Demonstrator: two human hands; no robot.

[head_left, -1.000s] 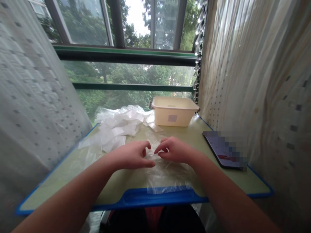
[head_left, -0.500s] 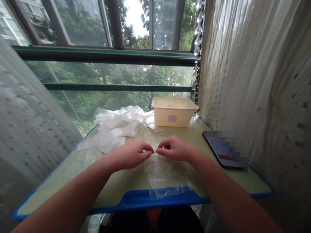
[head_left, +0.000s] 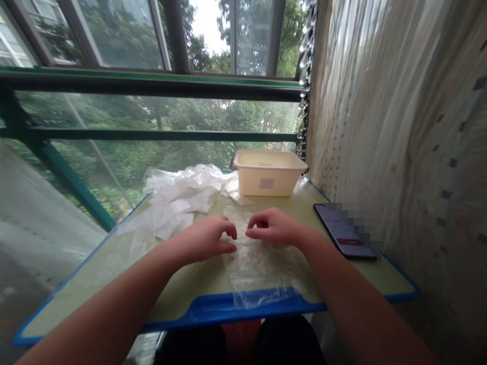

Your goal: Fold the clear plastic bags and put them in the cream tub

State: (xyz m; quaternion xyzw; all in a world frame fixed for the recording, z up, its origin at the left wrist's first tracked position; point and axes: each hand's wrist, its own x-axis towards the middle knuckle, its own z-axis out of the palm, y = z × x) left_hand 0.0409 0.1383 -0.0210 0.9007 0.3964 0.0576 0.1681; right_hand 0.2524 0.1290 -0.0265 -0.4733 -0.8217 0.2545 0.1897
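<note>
A clear, crinkled plastic bag (head_left: 262,268) lies spread in front of me, its near end over the table's blue front edge. My left hand (head_left: 213,237) is at the bag's left side, thumb and forefinger apart with nothing between them. On the other side, my right hand (head_left: 276,226) has thumb and fingertips brought together in a pinch at the upper part of the bag. The film is so thin that the exact spot held is hard to see. A small gap separates the two hands.
A heap of clear and white plastic bags (head_left: 182,195) covers the back left of the green table (head_left: 171,304). At the back stands a cream plastic bin (head_left: 266,175) with a label. A phone (head_left: 342,233) lies at the right. Curtains and a railed window surround the table.
My left thumb and forefinger have parted from their near pinch, and that hand has drawn slightly left. My right hand stays about where it was. The view has shifted slightly.
</note>
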